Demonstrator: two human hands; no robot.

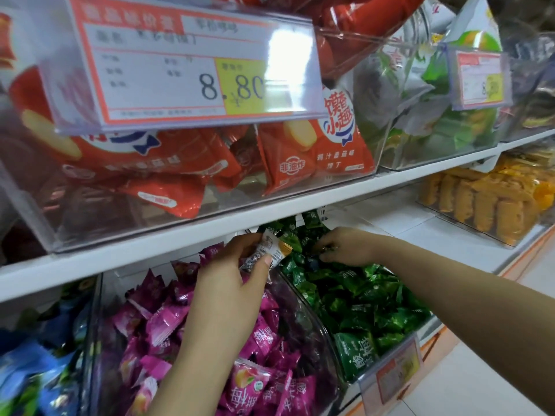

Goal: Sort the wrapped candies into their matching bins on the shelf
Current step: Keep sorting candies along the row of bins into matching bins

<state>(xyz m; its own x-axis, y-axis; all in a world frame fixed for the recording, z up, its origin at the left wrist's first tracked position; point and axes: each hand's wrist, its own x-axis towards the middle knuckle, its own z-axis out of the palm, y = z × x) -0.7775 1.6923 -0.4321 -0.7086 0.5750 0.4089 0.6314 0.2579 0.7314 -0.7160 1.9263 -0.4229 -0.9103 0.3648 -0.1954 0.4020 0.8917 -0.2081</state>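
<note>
- Blue candies (27, 364), bottom left of the lower shelf (144, 250): blurred, no print legible. I see some green among them and cannot tell if those are strays.
- Price tag (186, 64) on the upper bin: "8.80" reads clearly, the remaining lines are smeared.
- Red packs (315, 151) behind the tag: "小趣" and a round badge "非油炸".
- Pink bin (309, 325): by colour the contents look uniform. The wrappers appear to read "甜梅".
- Left hand (228, 283): over the divider between the pink and green bins, thumb and fingers pinching the strays (267, 250), a few white-and-orange wrapped candies. The print is too small to read.
- Right hand (345, 246): fingers curled down into the green candies (360, 298) near the back of their bin. I cannot tell whether it grips one.
- Green wrappers appear to read "酸梅". The front tag (396, 370) is illegible.
- Far tag (480, 78), upper right: illegible.
- My judgement: mid-task. The strays are pulled but not binned, I see no bin matching them, and the green bin is not yet fully checked.
</note>
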